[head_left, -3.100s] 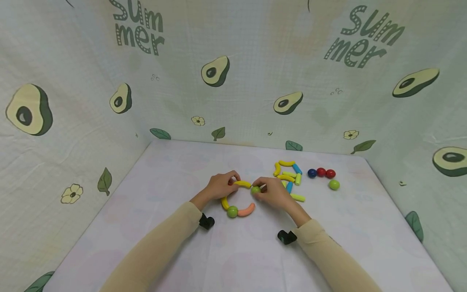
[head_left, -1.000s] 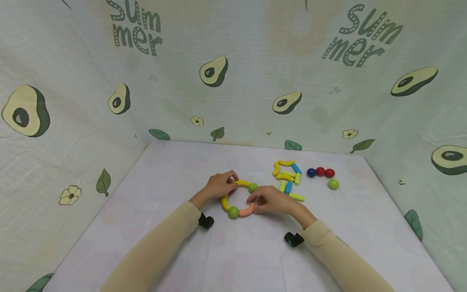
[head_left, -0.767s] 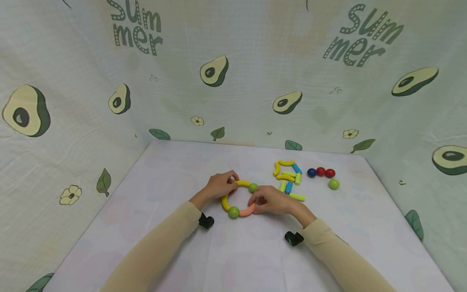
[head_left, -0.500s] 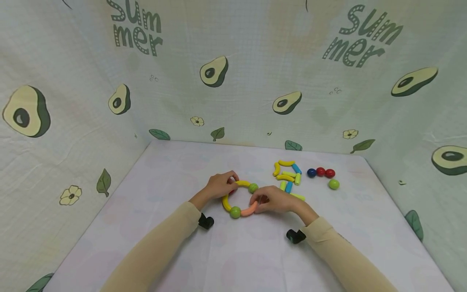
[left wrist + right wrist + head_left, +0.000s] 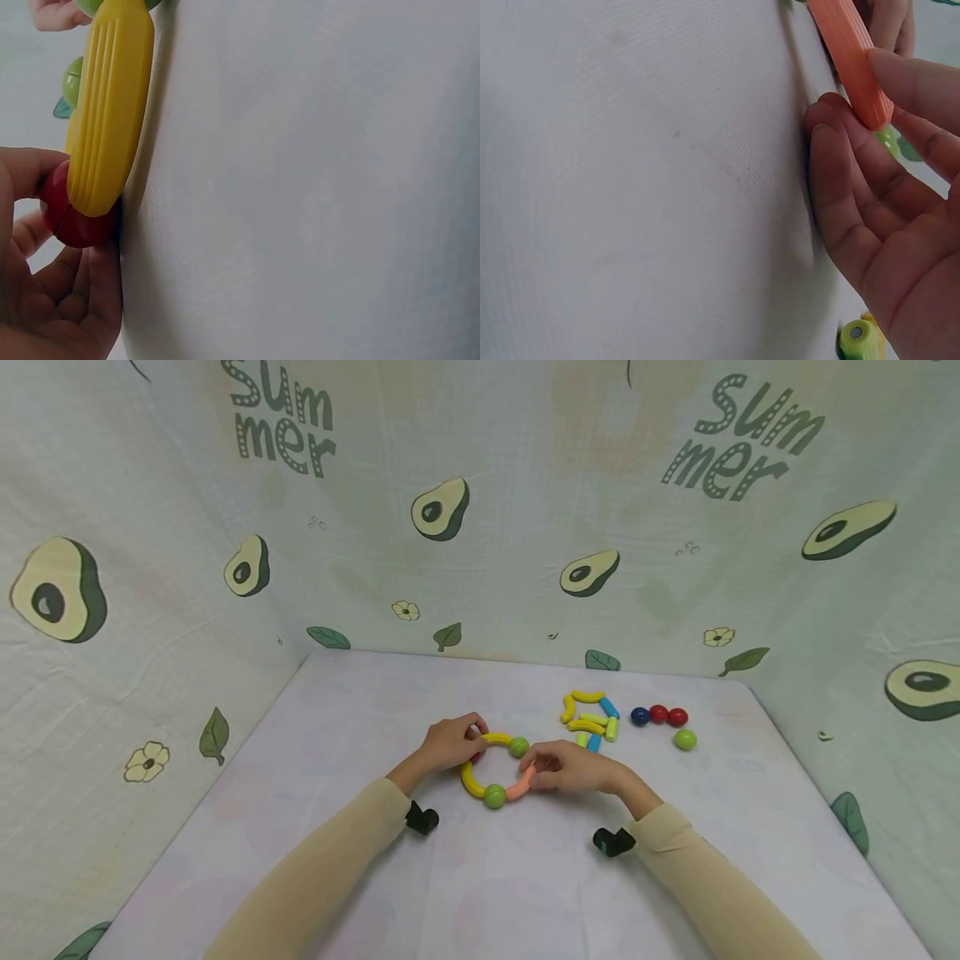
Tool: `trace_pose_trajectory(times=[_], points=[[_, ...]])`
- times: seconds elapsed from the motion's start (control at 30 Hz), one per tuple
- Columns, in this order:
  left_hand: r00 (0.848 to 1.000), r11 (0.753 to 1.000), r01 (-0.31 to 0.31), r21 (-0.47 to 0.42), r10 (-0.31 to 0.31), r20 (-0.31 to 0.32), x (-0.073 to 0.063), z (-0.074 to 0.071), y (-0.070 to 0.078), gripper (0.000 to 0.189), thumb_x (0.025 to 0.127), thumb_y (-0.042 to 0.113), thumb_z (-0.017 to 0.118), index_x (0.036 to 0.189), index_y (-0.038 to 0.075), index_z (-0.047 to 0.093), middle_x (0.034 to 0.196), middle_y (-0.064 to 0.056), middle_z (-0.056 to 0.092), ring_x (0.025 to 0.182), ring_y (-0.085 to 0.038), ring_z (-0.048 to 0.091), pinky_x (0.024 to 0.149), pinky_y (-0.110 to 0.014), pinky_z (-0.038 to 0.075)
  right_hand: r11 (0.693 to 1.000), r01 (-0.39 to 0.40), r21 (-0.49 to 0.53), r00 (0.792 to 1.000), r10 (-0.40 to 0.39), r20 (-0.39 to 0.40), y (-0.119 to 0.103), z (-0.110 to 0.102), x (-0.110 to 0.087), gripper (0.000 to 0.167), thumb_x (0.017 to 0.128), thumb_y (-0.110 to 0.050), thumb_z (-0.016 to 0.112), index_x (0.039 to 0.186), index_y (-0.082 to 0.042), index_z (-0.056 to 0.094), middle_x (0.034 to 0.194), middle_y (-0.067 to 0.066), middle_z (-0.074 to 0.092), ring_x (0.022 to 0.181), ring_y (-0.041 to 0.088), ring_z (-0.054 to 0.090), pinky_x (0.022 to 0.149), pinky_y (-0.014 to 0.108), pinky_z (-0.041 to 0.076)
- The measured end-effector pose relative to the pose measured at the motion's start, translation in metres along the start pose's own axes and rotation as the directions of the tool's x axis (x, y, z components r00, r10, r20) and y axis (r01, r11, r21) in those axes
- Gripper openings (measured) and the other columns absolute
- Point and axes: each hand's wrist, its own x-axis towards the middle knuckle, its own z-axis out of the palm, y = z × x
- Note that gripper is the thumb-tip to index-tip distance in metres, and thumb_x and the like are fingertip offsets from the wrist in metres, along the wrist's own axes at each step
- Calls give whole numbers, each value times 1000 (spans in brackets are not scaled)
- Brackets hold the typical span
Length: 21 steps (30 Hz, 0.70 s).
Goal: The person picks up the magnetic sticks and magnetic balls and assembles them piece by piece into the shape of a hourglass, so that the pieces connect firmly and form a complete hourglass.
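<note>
My left hand (image 5: 452,741) pinches a glossy red ball (image 5: 81,229) at the ring's left side; the head view shows only a sliver of it. One yellow banana-shaped piece (image 5: 497,738) runs from it along the far side to a green ball (image 5: 518,747). A second yellow curved piece (image 5: 472,782) leads down to another green ball (image 5: 494,796) on the near side. On the right, my right hand (image 5: 572,768) pinches the end of a ribbed orange curved piece (image 5: 851,60) between thumb and fingers. The orange piece's other end meets the near green ball.
Behind the right hand, yellow, blue and lime pieces form a figure (image 5: 589,725), its lower part partly hidden. Farther right lie a dark blue ball (image 5: 640,717), two red balls (image 5: 667,716) and a green ball (image 5: 686,740). A patterned cloth wall (image 5: 510,577) borders the table.
My right hand has let go of the far green ball and now pinches the orange piece. The orange piece has turned more upright; the near green ball and lower yellow piece have shifted right.
</note>
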Motion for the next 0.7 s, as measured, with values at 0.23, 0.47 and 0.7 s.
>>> trace_pose_trajectory(times=[0.23, 0.47, 0.7], points=[[1000, 1000, 22, -14, -22, -17, -4, 2, 3, 22, 100, 33, 71, 117, 21, 67, 93, 3, 70, 83, -17, 64, 75, -30, 54, 994, -36, 108, 999, 40, -33, 2, 0, -1, 29, 105, -24, 68, 132, -12, 69, 116, 5, 69, 99, 22, 63, 86, 33, 56], [999, 999, 36, -8, -36, -29, -6, 1, 4, 22, 100, 31, 71, 117, 19, 66, 94, 2, 71, 81, -16, 64, 75, -29, 54, 954, -101, 281, 990, 124, -65, 5, 2, 1, 37, 105, -21, 67, 138, -5, 64, 118, 12, 68, 104, 24, 68, 91, 32, 59], [999, 1000, 26, 16, -25, -36, -8, 1, 4, 22, 100, 32, 72, 118, 20, 67, 100, 1, 71, 85, -16, 63, 76, -30, 54, 895, -146, 422, 975, 203, -93, 6, 3, 3, 43, 104, -18, 67, 143, -2, 59, 121, 16, 65, 99, 23, 71, 91, 33, 61]])
